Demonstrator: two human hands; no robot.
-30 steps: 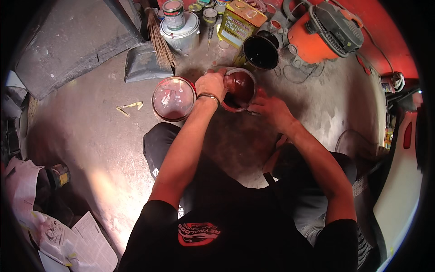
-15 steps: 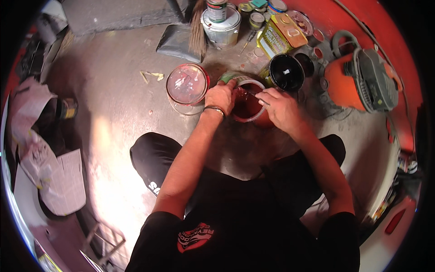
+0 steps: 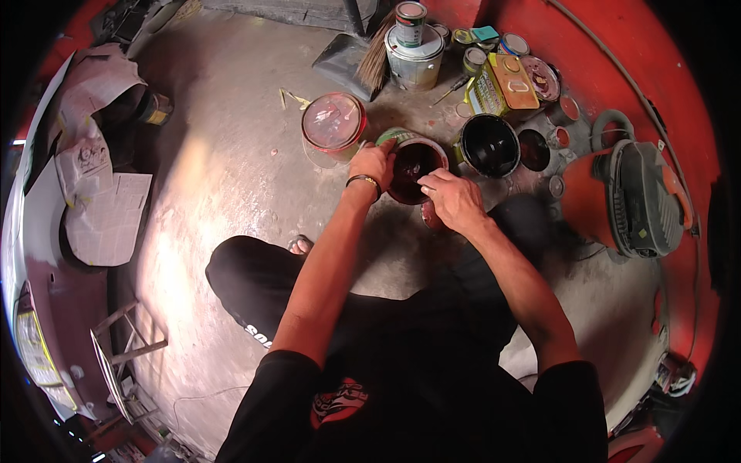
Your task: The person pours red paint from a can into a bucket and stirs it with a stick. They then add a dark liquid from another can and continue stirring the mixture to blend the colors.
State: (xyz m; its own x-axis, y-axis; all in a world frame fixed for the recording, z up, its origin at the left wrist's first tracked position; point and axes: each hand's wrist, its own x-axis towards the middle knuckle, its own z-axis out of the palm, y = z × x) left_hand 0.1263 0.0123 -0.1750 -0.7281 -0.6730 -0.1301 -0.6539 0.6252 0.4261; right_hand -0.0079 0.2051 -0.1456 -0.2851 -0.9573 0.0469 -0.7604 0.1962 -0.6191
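Two bare hands at a round container (image 3: 443, 151), which stands on the concrete floor (image 3: 224, 139) in front of the person and holds a dark red liquid (image 3: 409, 179). The left hand (image 3: 372, 164), with a dark band (image 3: 365, 180) at its wrist, is curled closed on the left side of the container, gripping it at the rim. The right hand (image 3: 455, 199) is over the opposite rim, its fingers bent and drawn together; whether they pinch anything cannot be told from this view. Near the left hand is a red-sided can (image 3: 333, 122) with a pinkish top; near the right hand, a tub (image 3: 489, 117) with a black interior. Beyond these stand a rectangular yellow tin (image 3: 502, 85) and a pale pail (image 3: 415, 73) bearing a small can (image 3: 411, 27); a broom (image 3: 376, 62) and a dark dustpan (image 3: 343, 65) are beside the pail. Far right: an orange and grey vacuum cleaner (image 3: 641, 197), near a red panel (image 3: 579, 69). Far left: printed paper sheets (image 3: 108, 220)
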